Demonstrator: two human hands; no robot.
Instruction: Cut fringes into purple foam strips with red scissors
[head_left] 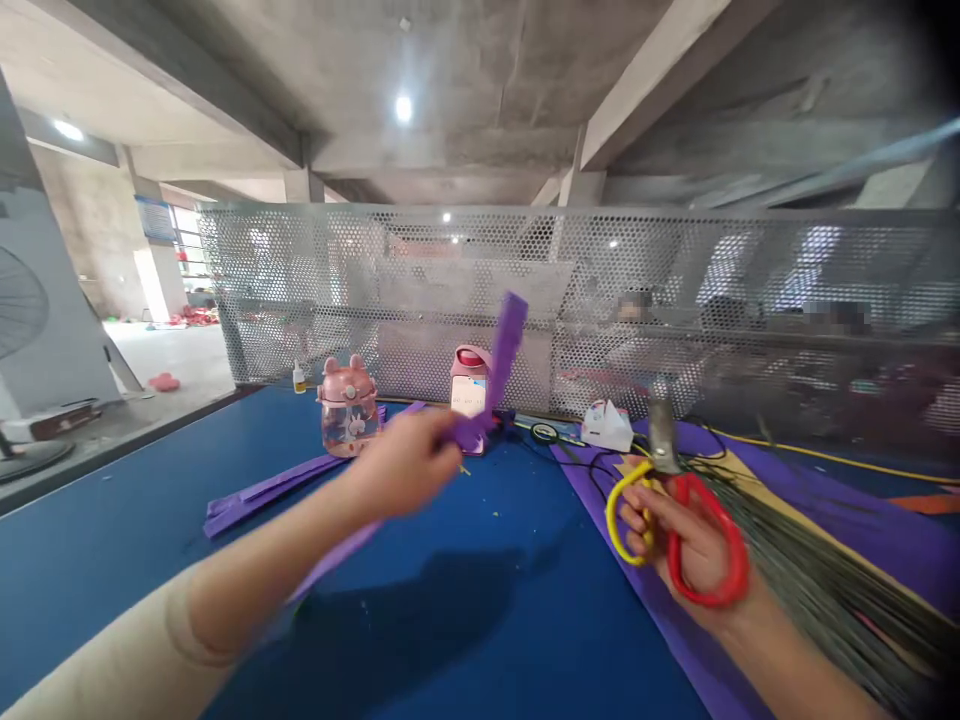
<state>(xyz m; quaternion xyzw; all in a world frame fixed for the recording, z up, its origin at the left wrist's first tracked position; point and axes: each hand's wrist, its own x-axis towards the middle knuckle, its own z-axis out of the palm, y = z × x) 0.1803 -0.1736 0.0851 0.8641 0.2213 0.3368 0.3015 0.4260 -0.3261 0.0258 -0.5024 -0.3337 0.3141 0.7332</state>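
Observation:
My left hand (412, 458), smeared a little by motion, is closed round a purple paper strip (508, 345) over the middle of the table. The strip's free end sticks up and bends in front of a pink bottle with a phone. In my right hand (679, 530) is a pair of scissors (709, 540) with one yellow and one red handle; the blurred blades point away from me. Below my left forearm lies another purple strip (341, 555), partly hidden. Folded purple strips (274, 492) rest further left on the blue table (450, 640).
A pink bear-eared bottle (349, 405), a small glue bottle (298, 378) and the phone (469, 396) stand toward the back. Black tape (544, 433), a white tissue box (607, 428), purple sheets (847, 480) and thin green stems (802, 560) lie right. A perforated metal screen (480, 290) stands behind.

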